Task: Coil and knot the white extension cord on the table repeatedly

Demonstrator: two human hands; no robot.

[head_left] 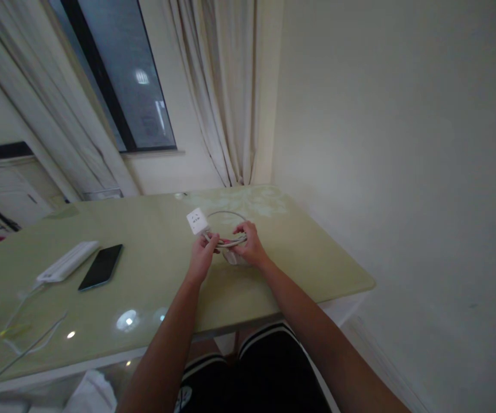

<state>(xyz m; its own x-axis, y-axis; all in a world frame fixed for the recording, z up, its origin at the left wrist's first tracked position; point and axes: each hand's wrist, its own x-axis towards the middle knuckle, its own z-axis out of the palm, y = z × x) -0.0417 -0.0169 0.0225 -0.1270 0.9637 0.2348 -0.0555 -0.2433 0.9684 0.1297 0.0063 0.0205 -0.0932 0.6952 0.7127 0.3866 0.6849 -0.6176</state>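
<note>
A bundled grey-white cable (226, 244) is held between my two hands above the table. My left hand (203, 252) pinches the bundle at its left end, right below a white socket block (197, 221) with outlet holes on its face. At the other end, my right hand (250, 244) has its fingers closed round the coils. A loose loop of the cord arches up behind both hands. Something reddish shows among the strands, too small to make out. Under the bundle is a pale, rounded shape that I cannot identify.
The glossy pale-green table (316, 269) meets a wall on the right. Left of my hands lie a black phone (101, 267) and a long white power strip (69, 261) with its cord. Another grey cable (26, 351) crosses the table's near left edge. Curtains and a window stand behind.
</note>
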